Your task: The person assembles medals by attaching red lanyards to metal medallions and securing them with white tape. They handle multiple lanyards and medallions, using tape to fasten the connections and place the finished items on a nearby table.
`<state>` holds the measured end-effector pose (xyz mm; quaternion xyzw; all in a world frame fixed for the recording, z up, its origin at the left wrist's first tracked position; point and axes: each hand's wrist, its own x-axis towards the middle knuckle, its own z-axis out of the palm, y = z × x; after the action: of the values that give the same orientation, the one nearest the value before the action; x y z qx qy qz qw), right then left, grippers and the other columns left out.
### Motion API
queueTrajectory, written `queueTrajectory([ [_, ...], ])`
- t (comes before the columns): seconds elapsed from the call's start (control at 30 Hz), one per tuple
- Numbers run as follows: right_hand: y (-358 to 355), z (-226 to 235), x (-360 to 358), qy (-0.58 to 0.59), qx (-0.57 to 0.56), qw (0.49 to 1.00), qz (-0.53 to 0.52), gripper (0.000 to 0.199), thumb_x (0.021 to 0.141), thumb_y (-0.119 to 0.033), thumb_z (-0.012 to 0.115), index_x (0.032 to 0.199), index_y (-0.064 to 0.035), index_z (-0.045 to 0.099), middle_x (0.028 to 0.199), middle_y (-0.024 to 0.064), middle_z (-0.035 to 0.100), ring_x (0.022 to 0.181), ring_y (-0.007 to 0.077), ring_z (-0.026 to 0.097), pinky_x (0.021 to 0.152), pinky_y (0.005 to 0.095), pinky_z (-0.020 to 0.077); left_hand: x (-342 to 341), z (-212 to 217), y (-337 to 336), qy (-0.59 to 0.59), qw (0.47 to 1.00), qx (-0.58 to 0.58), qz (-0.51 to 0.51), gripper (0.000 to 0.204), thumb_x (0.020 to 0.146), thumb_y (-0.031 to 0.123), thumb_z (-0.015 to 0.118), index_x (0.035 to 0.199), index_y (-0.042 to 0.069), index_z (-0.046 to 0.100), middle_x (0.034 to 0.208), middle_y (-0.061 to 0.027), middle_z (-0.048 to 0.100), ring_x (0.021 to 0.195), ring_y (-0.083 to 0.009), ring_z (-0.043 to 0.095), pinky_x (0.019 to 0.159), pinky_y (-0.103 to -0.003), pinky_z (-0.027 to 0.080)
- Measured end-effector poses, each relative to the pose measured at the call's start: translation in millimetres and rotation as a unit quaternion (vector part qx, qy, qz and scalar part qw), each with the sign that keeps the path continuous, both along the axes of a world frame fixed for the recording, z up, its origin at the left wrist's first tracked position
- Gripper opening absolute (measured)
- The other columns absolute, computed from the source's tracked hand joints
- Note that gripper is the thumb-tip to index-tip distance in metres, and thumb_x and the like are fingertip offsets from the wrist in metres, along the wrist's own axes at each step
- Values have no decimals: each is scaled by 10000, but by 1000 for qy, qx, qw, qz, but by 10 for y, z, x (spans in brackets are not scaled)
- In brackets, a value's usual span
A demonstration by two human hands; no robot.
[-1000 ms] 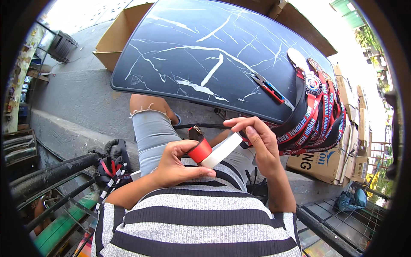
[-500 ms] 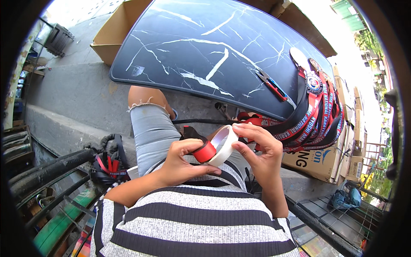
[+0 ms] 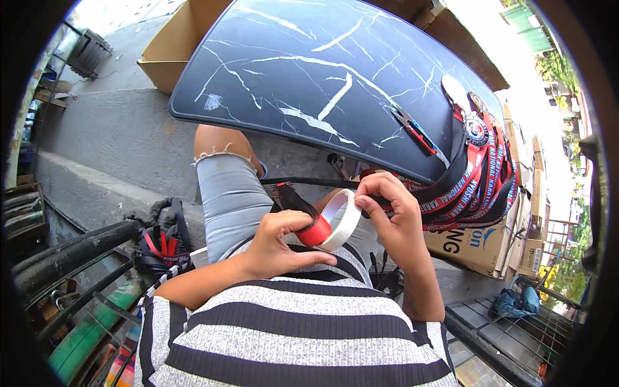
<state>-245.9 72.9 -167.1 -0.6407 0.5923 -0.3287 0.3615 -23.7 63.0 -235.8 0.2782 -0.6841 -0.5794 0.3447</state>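
In front of my lap, my left hand [image 3: 277, 245] is curved round a red-and-black ribbon strap [image 3: 314, 232], thumb on top and a finger stretched below. Against the strap's right side rests a white roll of tape [image 3: 348, 226], tilted with its hollow middle showing. My right hand [image 3: 394, 213] pinches the roll's upper right rim between thumb and bent forefinger. A dark, frayed-looking end of the strap [image 3: 287, 195] sticks up behind the left thumb. Whether a loose tape end is between the right fingertips cannot be made out.
A dark marbled table [image 3: 290, 84] stands ahead. On its right lie pliers [image 3: 414, 131] and a heap of red-and-black medal lanyards [image 3: 477, 174] hanging over the edge. Cardboard boxes [image 3: 471, 248] stand at right. More straps [image 3: 164, 248] hang on a black rail at left.
My right forefinger and thumb have drawn together into a pinch at the tape roll's rim; before, the fingers were spread wider over it. My left hand keeps its hold on the strap.
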Motion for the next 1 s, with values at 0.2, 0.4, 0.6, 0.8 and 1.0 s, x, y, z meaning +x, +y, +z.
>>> queueTrajectory([
  [0.2, -81, 249, -57, 149, -145, 978, 3, 88, 870, 2, 666, 889, 19, 581, 885, 103, 623, 823, 213, 597, 781, 310, 475, -38, -66, 71, -1, 995, 86, -53, 240, 713, 137, 880, 818, 2, 711, 750, -92, 700, 653, -116, 639, 605, -263, 460],
  [0.4, -472, 488, -309, 227, -258, 938, -53, 59, 921, -34, 634, 940, 17, 610, 880, 80, 619, 831, 148, 568, 825, 283, 463, 26, -98, 195, -26, 990, 95, -96, 254, 730, 162, 871, 817, -10, 704, 717, -85, 685, 627, -104, 624, 576, -254, 454],
  [0.6, -875, 284, -274, 173, -131, 976, 36, 162, 923, -119, 639, 971, 36, 629, 859, 100, 635, 842, 172, 582, 804, 295, 448, 88, -135, 284, -54, 987, 40, -148, 332, 705, 195, 888, 708, -11, 627, 615, -93, 559, 564, -166, 511, 565, -306, 375],
  [0.8, -1002, 119, -222, 192, -51, 973, 118, 173, 913, -147, 638, 937, 24, 634, 908, 131, 612, 887, 252, 602, 824, 367, 460, 109, -142, 338, 0, 987, 36, -157, 370, 726, 257, 863, 731, -31, 631, 648, -134, 570, 595, -232, 547, 580, -334, 416],
  [1.0, -980, -56, -169, 240, -126, 955, 119, 218, 852, -183, 710, 953, -8, 627, 978, 126, 573, 907, 299, 597, 838, 407, 466, 125, -140, 357, -42, 983, 46, -173, 426, 758, 321, 848, 699, -31, 616, 627, -119, 540, 583, -219, 517, 575, -337, 402],
])
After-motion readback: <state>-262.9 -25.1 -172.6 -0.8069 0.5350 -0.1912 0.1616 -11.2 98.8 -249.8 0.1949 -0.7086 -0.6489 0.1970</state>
